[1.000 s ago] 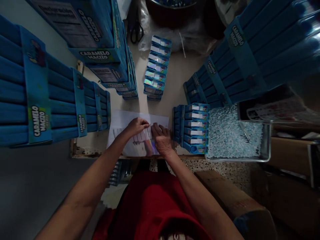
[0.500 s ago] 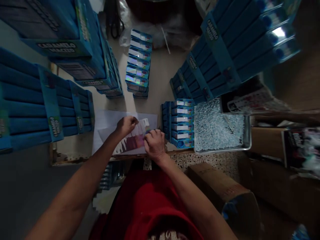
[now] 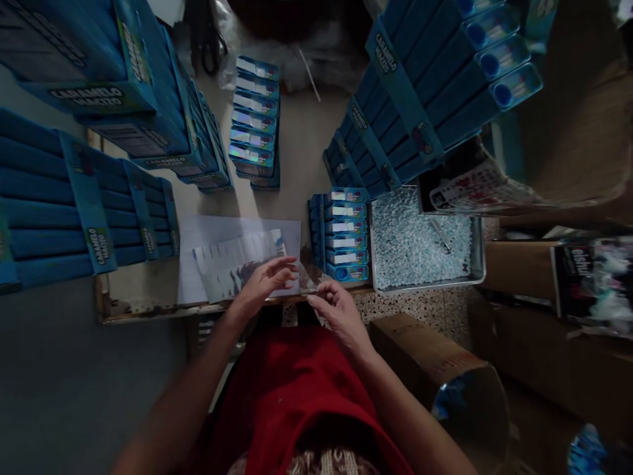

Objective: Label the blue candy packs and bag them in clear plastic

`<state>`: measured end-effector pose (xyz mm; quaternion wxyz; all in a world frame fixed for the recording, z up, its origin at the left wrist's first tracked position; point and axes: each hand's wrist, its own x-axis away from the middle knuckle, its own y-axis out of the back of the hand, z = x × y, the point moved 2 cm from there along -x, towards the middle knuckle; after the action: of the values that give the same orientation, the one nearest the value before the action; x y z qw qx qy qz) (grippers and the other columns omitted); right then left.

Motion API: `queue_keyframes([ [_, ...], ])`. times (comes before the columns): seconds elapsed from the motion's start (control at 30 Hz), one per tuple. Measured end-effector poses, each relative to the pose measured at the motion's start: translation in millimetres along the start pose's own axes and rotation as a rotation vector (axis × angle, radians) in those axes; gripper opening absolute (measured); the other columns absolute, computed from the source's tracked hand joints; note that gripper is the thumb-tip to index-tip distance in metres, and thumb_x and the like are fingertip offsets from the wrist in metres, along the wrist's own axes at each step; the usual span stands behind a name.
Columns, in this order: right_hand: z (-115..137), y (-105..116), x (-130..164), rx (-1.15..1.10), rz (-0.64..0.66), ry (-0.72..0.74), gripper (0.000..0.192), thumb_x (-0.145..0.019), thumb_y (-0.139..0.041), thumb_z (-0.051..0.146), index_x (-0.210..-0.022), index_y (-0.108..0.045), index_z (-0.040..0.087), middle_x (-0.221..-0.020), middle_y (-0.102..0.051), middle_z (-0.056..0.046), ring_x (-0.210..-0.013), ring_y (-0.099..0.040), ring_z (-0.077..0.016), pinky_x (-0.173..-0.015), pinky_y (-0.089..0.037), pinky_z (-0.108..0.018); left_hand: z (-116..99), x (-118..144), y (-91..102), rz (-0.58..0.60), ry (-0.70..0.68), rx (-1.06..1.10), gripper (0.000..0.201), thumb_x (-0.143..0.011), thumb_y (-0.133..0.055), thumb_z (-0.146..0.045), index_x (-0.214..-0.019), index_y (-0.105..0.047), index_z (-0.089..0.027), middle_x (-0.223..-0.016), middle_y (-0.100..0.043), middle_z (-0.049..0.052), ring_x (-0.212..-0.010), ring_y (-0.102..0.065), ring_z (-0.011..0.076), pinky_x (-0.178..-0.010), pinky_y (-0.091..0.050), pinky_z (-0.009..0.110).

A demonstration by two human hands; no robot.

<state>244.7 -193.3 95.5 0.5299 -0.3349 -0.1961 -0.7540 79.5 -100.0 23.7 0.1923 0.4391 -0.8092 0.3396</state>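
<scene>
A shiny, glossy plastic sheet with pale patches lies on white paper near the table's front edge. Over its right end is my left hand, fingers stretched out and holding nothing I can see. My right hand is at the table edge, with thumb and fingers pinched on a piece of clear plastic film that is hard to make out. Just beyond that hand stands a small block of blue boxes with white strips on their ends.
A metal tray of small pale-blue pieces, with a metal tool in it, sits to the right. Tall stacks of blue boxes stand left and right. Scissors lie at the back. A cardboard box is on the floor.
My left hand has moved right and toward me, its fingers opening off the sheet. My right hand has come off the sheet, down and right to the table edge. The view has shifted slightly.
</scene>
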Motion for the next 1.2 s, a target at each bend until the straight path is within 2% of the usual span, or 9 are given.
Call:
queue_keyframes([
  [0.07, -0.2, 2.9, 1.8, 0.001, 0.017, -0.009, 0.032, -0.077, -0.079, 0.042, -0.090, -0.058, 0.022, -0.072, -0.053, 0.005, -0.066, -0.046, -0.0129, -0.060, -0.034, -0.025, -5.2, -4.8, -7.3, 0.004, 0.029, -0.036, 0.061, -0.075, -0.084, -0.056, -0.120, -0.073, -0.016, -0.106, -0.076, 0.011, -0.089, -0.070, 0.0209, -0.082, -0.057, 0.033],
  [0.13, -0.9, 4.6, 4.5, 0.013, 0.033, -0.022, 0.032, -0.078, -0.079, 0.044, -0.090, -0.060, 0.022, -0.071, -0.054, 0.005, -0.064, -0.046, -0.0127, -0.059, -0.033, -0.025, -9.9, -9.9, -11.3, -0.002, 0.018, -0.087, 0.043, -0.072, -0.087, -0.051, -0.095, -0.078, -0.015, -0.084, -0.074, 0.006, -0.073, -0.065, 0.0157, -0.071, -0.054, 0.028],
  [0.23, 3.0, 10.0, 12.1, 0.071, -0.013, 0.004, 0.030, -0.085, -0.072, 0.049, -0.088, -0.061, 0.021, -0.068, -0.055, 0.005, -0.061, -0.047, -0.0127, -0.057, -0.034, -0.025, -14.3, -8.5, -17.8, -0.043, -0.049, -0.130, 0.031, -0.072, -0.087, -0.045, -0.074, -0.075, -0.016, -0.071, -0.067, 0.001, -0.066, -0.059, 0.0130, -0.064, -0.049, 0.024],
  [0.43, 32.4, 43.6, 18.3, 0.457, -0.316, 0.201, 0.028, -0.091, -0.066, 0.048, -0.086, -0.069, 0.021, -0.064, -0.058, 0.003, -0.057, -0.050, -0.0131, -0.056, -0.036, -0.026, -13.1, 9.9, -60.3, -0.256, -0.141, -0.179, 0.024, -0.076, -0.084, -0.042, -0.076, -0.080, -0.019, -0.075, -0.072, 0.002, -0.073, -0.061, 0.0155, -0.070, -0.048, 0.026],
  [0.6, 48.1, 69.9, -2.6, 0.680, -0.380, 0.209, 0.027, -0.088, -0.066, 0.047, -0.081, -0.070, 0.021, -0.059, -0.058, 0.003, -0.056, -0.051, -0.0145, -0.057, -0.034, -0.027, -10.8, 4.3, -92.6, -0.394, -0.176, -0.216, 0.025, -0.080, -0.080, -0.044, -0.083, -0.082, -0.019, -0.081, -0.077, 0.004, -0.080, -0.066, 0.0185, -0.075, -0.048, 0.029],
  [0.73, 51.1, 76.5, -15.1, 0.905, -0.364, 0.230, 0.026, -0.088, -0.064, 0.044, -0.075, -0.068, 0.023, -0.058, -0.057, 0.002, -0.056, -0.050, -0.0152, -0.056, -0.030, -0.028, -12.0, 3.1, -97.0, -0.451, -0.223, -0.275, 0.021, -0.081, -0.079, -0.041, -0.079, -0.082, -0.020, -0.078, -0.076, 0.003, -0.078, -0.066, 0.0198, -0.076, -0.049, 0.030],
  [0.9, 49.5, 77.8, -20.2, 1.007, -0.390, 0.257, 0.024, -0.089, -0.063, 0.042, -0.074, -0.067, 0.025, -0.059, -0.058, 0.002, -0.056, -0.050, -0.0162, -0.057, -0.028, -0.030, -4.6, 4.4, -99.8, -0.457, -0.169, -0.219, 0.023, -0.080, -0.079, -0.043, -0.082, -0.082, -0.021, -0.080, -0.077, 0.004, -0.079, -0.067, 0.0214, -0.077, -0.050, 0.033],
  [1.1, 46.8, 78.5, -27.0, 0.983, -0.352, 0.252, 0.023, -0.091, -0.063, 0.042, -0.075, -0.067, 0.025, -0.060, -0.060, 0.001, -0.058, -0.054, -0.0174, -0.059, -0.031, -0.031, 9.6, -2.9, -100.8, -0.434, -0.113, -0.131, 0.028, -0.077, -0.081, -0.048, -0.082, -0.081, -0.020, -0.082, -0.076, 0.004, -0.080, -0.066, 0.0215, -0.076, -0.050, 0.032],
  [1.2, 40.4, 89.9, -35.9, 0.915, -0.404, 0.174, 0.033, -0.081, -0.074, 0.052, -0.067, -0.063, 0.025, -0.060, -0.061, 0.001, -0.058, -0.054, -0.0180, -0.059, -0.033, -0.031, 21.2, -9.5, -99.9, -0.390, -0.058, -0.042, 0.032, -0.075, -0.082, -0.049, -0.082, -0.078, -0.019, -0.077, -0.072, 0.003, -0.075, -0.062, 0.0183, -0.071, -0.047, 0.030],
])
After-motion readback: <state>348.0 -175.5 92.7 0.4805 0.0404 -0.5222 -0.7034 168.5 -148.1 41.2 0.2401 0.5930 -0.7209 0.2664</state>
